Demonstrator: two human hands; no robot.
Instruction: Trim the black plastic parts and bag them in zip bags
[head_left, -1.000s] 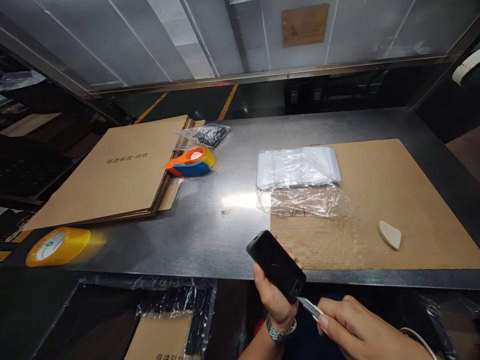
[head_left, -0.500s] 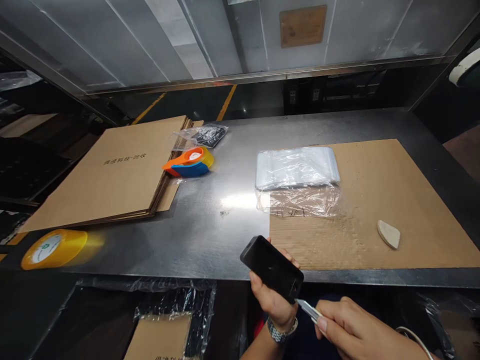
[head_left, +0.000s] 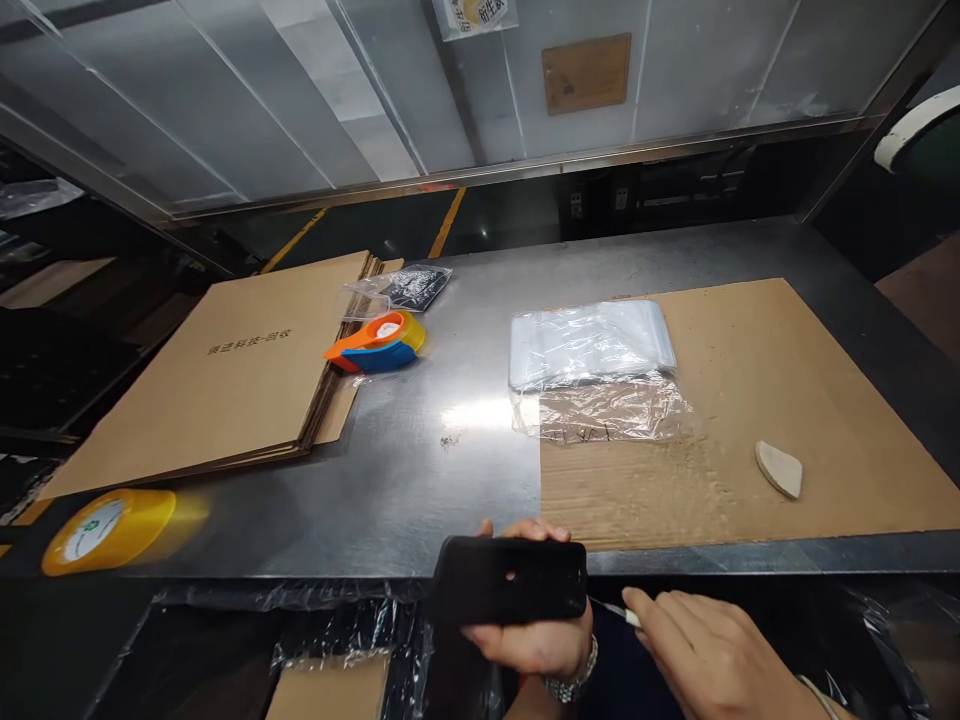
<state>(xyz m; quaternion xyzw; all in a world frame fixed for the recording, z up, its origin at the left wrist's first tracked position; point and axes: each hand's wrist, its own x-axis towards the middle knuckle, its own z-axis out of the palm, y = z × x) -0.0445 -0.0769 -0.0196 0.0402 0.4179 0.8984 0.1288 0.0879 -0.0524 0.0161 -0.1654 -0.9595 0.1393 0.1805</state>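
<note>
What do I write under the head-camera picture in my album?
Left hand holds a black case; right hand grips a knife near it.

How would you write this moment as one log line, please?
left hand: holds black object | right hand: holds knife, blade near object's end, contact unclear | table: tape dispenser, cardboard stack, clear bags

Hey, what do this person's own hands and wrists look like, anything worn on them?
Both hands are bare, without gloves. The left hand has a silver-coloured metal link band at its wrist; whether it carries a watch face is hidden. The right hand has a thin pale band at its wrist. No sleeve shows on either.
</note>
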